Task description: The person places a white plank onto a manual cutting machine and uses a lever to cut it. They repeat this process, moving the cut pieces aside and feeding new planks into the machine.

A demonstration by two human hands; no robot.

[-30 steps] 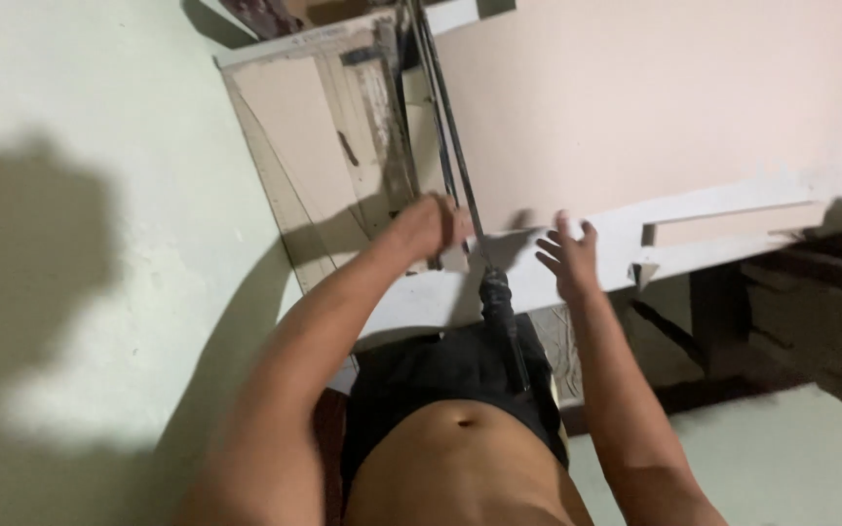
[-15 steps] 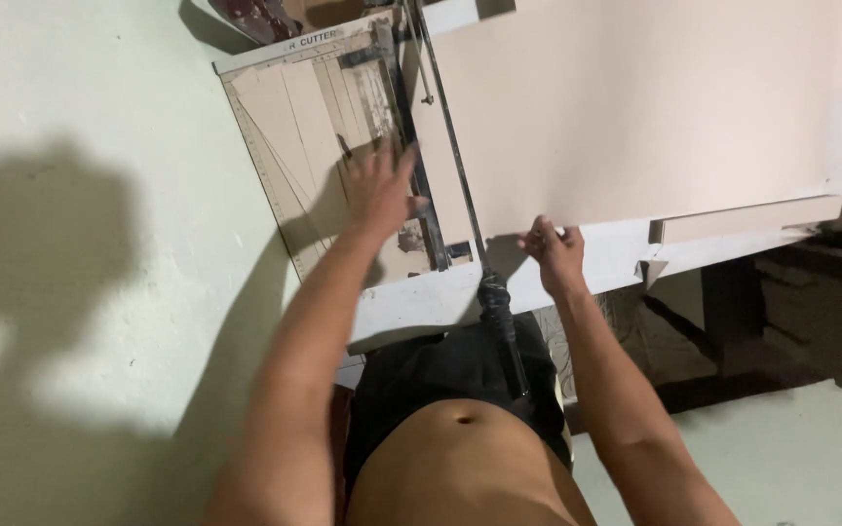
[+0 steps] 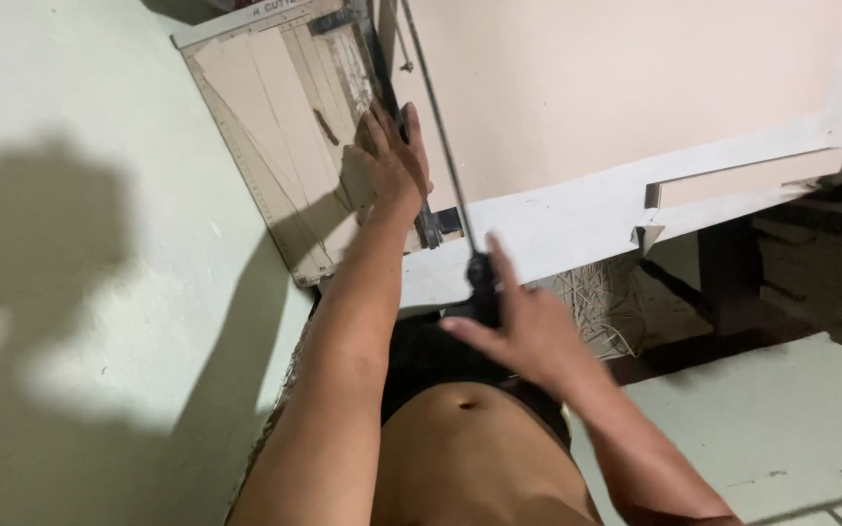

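Note:
A guillotine paper cutter with a pale ruled board (image 3: 275, 146) lies on a white table (image 3: 587, 209). Its thin metal lever arm (image 3: 436, 136) runs down to a black handle (image 3: 484, 282). My left hand (image 3: 392, 161) lies flat, fingers spread, on the board beside the cutting edge. My right hand (image 3: 528, 331) is at the black handle with fingers extended, touching it but not closed around it. A large beige sheet (image 3: 626, 88) lies to the right of the blade.
A pale green wall or floor surface (image 3: 80, 292) with my shadow fills the left. At right is a dark wooden frame (image 3: 733, 282) under the table, with a bundle of pale fibres (image 3: 596, 312) beside it.
My right hand has left the sheet's lower edge and dropped to the black handle. My left hand stays pressed by the cutting edge, shifted slightly.

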